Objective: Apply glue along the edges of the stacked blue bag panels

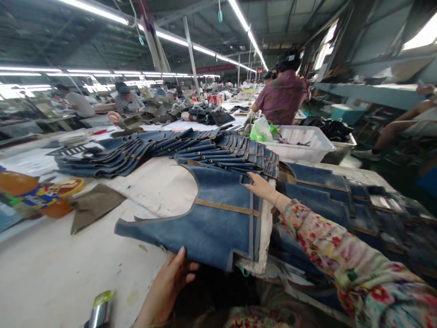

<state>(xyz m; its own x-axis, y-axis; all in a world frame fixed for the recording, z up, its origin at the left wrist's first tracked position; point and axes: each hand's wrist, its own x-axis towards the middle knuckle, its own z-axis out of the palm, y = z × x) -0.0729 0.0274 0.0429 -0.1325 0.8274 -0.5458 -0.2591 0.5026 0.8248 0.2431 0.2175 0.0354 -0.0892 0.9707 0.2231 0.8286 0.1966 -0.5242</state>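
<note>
A blue leather-like cut piece (211,218) with a tan stripe lies on the white worktable (61,269) in front of me. My left hand (169,282) grips its near edge, thumb on top and fingers hidden beneath. My right hand (261,186), in a floral sleeve, rests flat on the piece's far right corner, fingers stretched toward a long fanned row of similar blue pieces (164,150) behind it.
More blue pieces (341,200) are stacked to the right. A white tub (303,141) with a green bag (261,130) stands beyond. An orange bottle (23,191) lies at the left and a metal cylinder (99,310) near the front edge. A person (283,95) works ahead.
</note>
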